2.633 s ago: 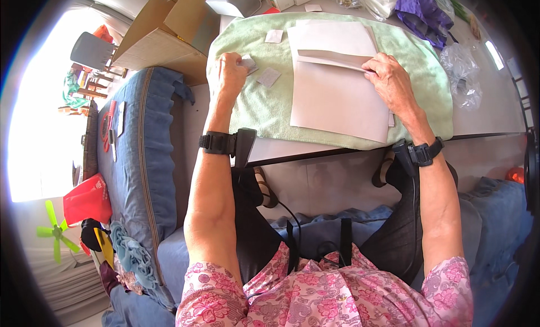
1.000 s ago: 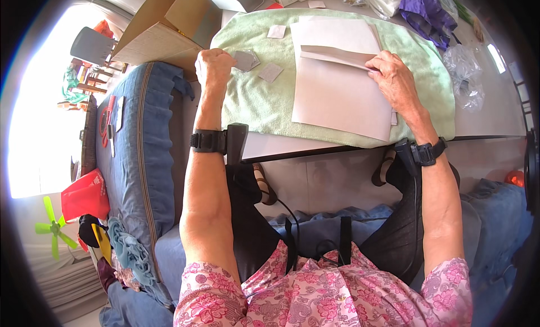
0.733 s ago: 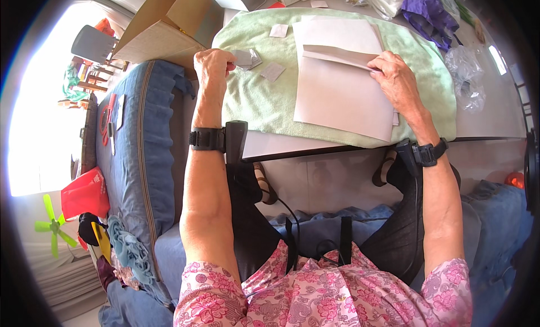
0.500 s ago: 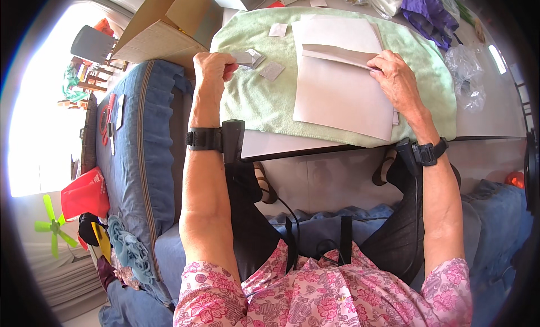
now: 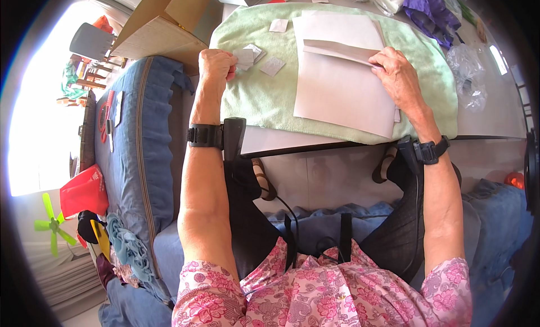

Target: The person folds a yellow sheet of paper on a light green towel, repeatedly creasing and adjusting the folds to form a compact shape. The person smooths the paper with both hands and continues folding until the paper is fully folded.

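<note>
My left hand [image 5: 216, 67] is closed at the left edge of a pale green towel [image 5: 261, 110], its fingertips pinching a small grey-white paper square [image 5: 244, 58]. Just beyond lies another small square [image 5: 258, 52], partly covered. Two more squares rest on the towel: a greyish one [image 5: 273, 66] close by and a white one [image 5: 278, 25] farther back. My right hand [image 5: 397, 75] grips the right end of a long folded paper strip [image 5: 337, 50], which is raised over large white sheets [image 5: 343, 99]. The fingertips under the strip are partly hidden.
An open cardboard box [image 5: 163, 32] stands at the far left beside a blue-covered sofa [image 5: 126, 119]. Clear plastic bags [image 5: 467, 77] and a purple bag [image 5: 430, 15] lie at the table's right. The table's dark front edge [image 5: 292, 149] runs above my knees.
The small paper square in my left hand has tilted and now lies lower against the square beside it. My right hand keeps hold of the strip, almost unmoved.
</note>
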A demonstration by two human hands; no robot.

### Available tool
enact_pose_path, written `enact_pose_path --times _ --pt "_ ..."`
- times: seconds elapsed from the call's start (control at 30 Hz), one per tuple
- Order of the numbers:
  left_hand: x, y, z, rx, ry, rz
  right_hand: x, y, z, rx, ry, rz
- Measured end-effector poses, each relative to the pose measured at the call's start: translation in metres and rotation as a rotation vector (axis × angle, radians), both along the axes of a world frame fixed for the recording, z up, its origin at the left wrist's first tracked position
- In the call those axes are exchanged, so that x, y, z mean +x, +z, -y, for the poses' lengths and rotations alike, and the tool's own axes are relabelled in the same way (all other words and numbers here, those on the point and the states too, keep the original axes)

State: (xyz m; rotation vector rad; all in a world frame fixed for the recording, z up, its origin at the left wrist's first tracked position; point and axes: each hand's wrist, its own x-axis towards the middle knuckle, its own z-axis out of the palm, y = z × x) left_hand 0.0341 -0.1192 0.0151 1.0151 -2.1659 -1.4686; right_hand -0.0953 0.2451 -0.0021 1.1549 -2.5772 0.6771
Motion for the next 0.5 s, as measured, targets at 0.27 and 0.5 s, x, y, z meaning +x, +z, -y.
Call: enact_pose_path --times 0.27,0.5 --pt "-0.0028 0.0015 -0.0022 -0.015 -0.019 0.054 0.003 0.0038 0.0013 -0.003 0.003 -0.005" --pt "-0.0012 0.005 -0.0033 -0.061 -0.043 0.103 0.0014 0.0001 0.0011 -0.026 0.001 -0.012"
